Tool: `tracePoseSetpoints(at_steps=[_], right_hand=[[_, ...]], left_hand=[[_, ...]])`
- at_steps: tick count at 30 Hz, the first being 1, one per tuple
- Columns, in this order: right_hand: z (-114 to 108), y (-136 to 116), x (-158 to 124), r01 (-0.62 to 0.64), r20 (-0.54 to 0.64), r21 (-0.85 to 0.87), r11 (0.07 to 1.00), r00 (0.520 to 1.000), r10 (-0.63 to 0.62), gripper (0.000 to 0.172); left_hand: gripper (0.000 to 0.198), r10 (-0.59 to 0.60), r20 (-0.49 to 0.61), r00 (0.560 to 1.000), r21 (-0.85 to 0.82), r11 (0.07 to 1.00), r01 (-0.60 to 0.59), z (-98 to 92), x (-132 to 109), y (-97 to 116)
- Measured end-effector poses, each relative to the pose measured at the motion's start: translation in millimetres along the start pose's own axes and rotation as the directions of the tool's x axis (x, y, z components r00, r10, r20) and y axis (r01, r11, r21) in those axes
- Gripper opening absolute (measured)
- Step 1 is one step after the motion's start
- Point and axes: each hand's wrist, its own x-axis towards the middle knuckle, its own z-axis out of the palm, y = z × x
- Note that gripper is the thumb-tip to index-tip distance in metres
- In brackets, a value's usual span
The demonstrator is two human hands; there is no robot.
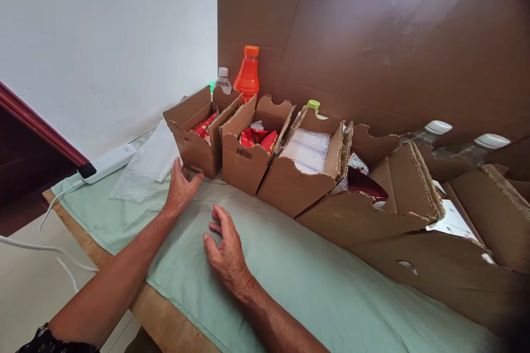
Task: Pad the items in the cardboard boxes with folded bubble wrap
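Note:
My left hand (182, 187) is at the lower front of the leftmost cardboard box (192, 151), with thumb and fingers apart and nothing held; whether it touches the box is unclear. Red packets (205, 127) lie inside that box. My right hand (227, 251) hovers over the green cloth (199, 265), fingers curved and apart, holding nothing. Sheets of bubble wrap (147, 168) lie to the left of my left hand. The second box (242, 171) holds red packets (259, 138), and the third (290, 187) holds something wrapped in bubble wrap (307, 149).
Two larger boxes (372, 226) (451, 270) continue the row rightward. Behind stand an orange bottle (247, 77), clear bottles (434, 131) and a tall cardboard panel (351, 49). A white power strip (110, 162) with its cable lies at the table's left edge.

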Motion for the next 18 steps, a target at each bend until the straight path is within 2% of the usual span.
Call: tracePoseSetpoints(at_steps=[4, 10, 18], right_hand=[[-2.0, -2.3, 0.5, -0.007, 0.007, 0.004, 1.0, 1.0, 0.007, 0.069], [-5.9, -8.2, 2.6, -0.028, 0.019, 0.013, 1.0, 0.999, 0.028, 0.064], [-6.2, -7.1, 5.0, 0.005, 0.039, -0.031, 1.0, 0.999, -0.003, 0.063]], left_hand=[[0.08, 0.012, -0.07, 0.997, 0.083, 0.997, -0.006, -2.7, -10.3, 5.3], [0.079, 0.078, 0.011, 0.997, 0.167, 0.983, -0.078, 1.8, -9.5, 5.0], [0.077, 0.13, 0.016, 0.991, 0.309, 0.942, -0.128, 1.7, -8.3, 3.9]])
